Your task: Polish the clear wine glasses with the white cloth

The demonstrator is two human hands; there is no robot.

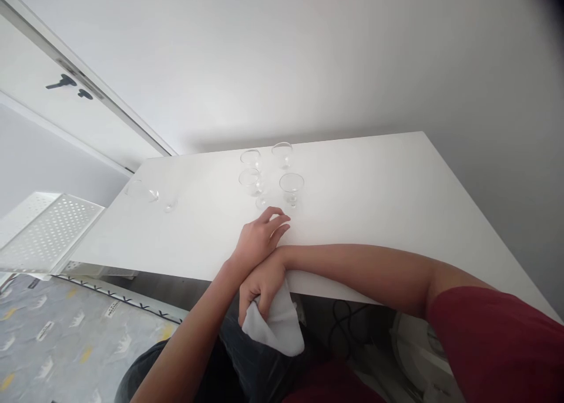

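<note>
My left hand (263, 229) is over the front part of the white table, its fingers bent and a little apart, with nothing visible between them. Just beyond its fingertips stands a clear stemmed glass (291, 184), and I cannot tell whether they touch. Below it, at the table's front edge, my right hand (263, 282) is closed around a white cloth (279, 326) that hangs down over my lap. The left wrist crosses above the right one. Another stemmed glass (250, 181) stands to the left, with two more, a glass (251, 159) and a glass (282, 153), behind.
Faint clear glassware (152, 194) is on the table's left part. The white table (374, 197) runs along a wall. A perforated white rack (53, 227) is at the left end, beside a patterned grey mat (66, 338). Dark cables (343, 323) lie below the table.
</note>
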